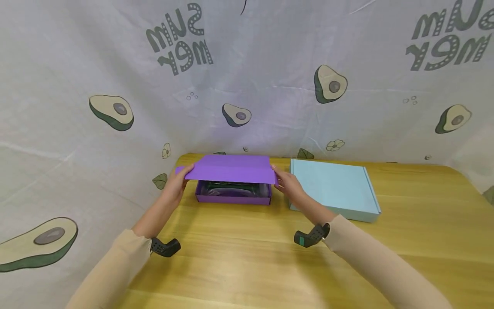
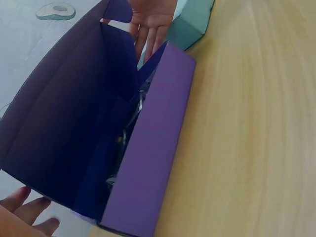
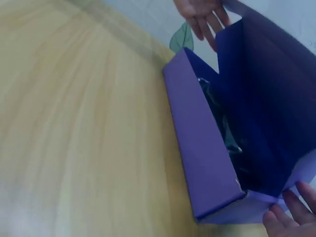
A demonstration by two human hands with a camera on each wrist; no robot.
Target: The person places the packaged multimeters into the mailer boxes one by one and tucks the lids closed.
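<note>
A purple cardboard box [image 1: 231,200] stands at the back of the table with its hinged lid [image 1: 233,168] partly raised. At the lid's left edge my left hand [image 1: 175,185] holds on, thumb uppermost. My right hand [image 1: 288,185] grips the opposite edge, its fingers by the side flap in the right wrist view. Under the lid lies something dark green in shiny clear plastic [image 1: 235,189]; its kind cannot be made out. Dark blue shade fills much of the box's inside in both wrist views.
A closed light-blue box [image 1: 335,182] lies flat just right of the purple one, close to my right forearm. Behind the wooden table [image 1: 231,257] hangs a white cloth [image 1: 270,64] printed with avocados, which also runs along the left side.
</note>
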